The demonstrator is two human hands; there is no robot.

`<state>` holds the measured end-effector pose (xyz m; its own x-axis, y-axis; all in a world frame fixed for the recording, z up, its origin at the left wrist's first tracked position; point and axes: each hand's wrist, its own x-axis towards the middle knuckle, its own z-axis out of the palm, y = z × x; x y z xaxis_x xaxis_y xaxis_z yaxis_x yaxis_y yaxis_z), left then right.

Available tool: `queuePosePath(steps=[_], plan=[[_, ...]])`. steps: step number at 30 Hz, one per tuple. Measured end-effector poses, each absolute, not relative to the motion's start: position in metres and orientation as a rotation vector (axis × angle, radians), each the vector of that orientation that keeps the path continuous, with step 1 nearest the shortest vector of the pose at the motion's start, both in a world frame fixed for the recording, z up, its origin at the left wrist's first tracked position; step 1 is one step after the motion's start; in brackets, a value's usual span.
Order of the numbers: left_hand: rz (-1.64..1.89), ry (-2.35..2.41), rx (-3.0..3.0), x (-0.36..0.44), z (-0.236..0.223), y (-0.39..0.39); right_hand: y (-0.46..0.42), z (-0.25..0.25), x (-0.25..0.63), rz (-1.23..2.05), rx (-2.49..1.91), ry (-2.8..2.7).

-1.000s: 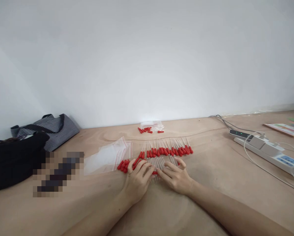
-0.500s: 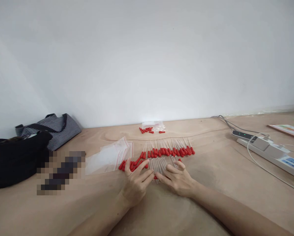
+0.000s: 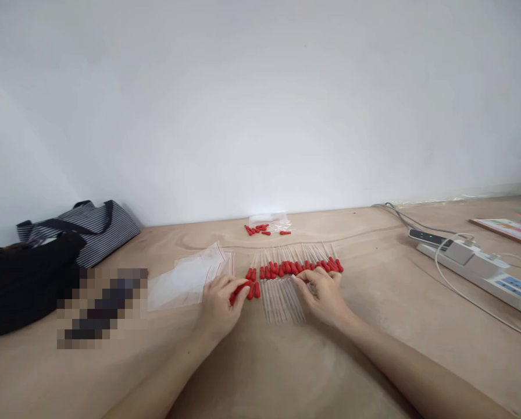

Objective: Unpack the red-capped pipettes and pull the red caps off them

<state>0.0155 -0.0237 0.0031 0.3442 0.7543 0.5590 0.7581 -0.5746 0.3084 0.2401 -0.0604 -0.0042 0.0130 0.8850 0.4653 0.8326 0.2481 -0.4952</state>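
Note:
My left hand [image 3: 223, 299] is curled over a small pile of red rubber bulbs [image 3: 250, 290], thumb and forefinger closed on a bulb. My right hand [image 3: 324, 294] is at the right end of a row of clear glass dropper tubes [image 3: 280, 302], its thumb and forefinger pinched at the top of a tube. Beyond both hands lies a row of droppers [image 3: 289, 267], their red bulbs toward me and their glass stems pointing to the wall. My fingers hide part of the bulb pile and some tubes.
Clear zip bags [image 3: 191, 273] lie left of the bulbs. Farther back are a small bag with tubes [image 3: 271, 221] and loose red bulbs [image 3: 256, 229]. A power strip [image 3: 465, 265] with cables stands right, a striped bag [image 3: 112, 230] and black bag [image 3: 29, 285] left.
My hands have moved apart from their meeting place over the tubes. The left has gone left to the bulbs; the right has shifted slightly up to the tube tops.

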Motion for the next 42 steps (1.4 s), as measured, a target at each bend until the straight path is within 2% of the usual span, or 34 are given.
queuePosePath(steps=[5,9,14,20,28,37,42], plan=[[-1.265,-2.064,-2.521,-0.008,0.004,0.000,-0.052,-0.013,0.241,0.329,-1.758,-1.598],[-1.133,-2.252,-2.509,-0.015,0.008,0.014,-0.048,-0.022,0.236,0.236,-1.681,-1.581],[-0.837,-2.254,-2.492,-0.004,0.016,0.016,-0.048,-0.028,0.231,-0.026,-1.695,-1.636],[-0.715,-2.060,-2.503,0.012,0.021,0.002,-0.047,-0.033,0.231,-0.181,-1.732,-1.708],[-0.608,-1.819,-2.467,0.015,0.018,-0.005,-0.046,-0.032,0.232,-0.134,-1.696,-1.694],[-0.206,-2.093,-2.503,0.042,0.025,0.047,-0.049,-0.026,0.249,-0.182,-1.549,-1.616],[-0.155,-2.147,-2.473,0.046,0.023,0.059,-0.050,-0.027,0.258,-0.149,-1.471,-1.639]])
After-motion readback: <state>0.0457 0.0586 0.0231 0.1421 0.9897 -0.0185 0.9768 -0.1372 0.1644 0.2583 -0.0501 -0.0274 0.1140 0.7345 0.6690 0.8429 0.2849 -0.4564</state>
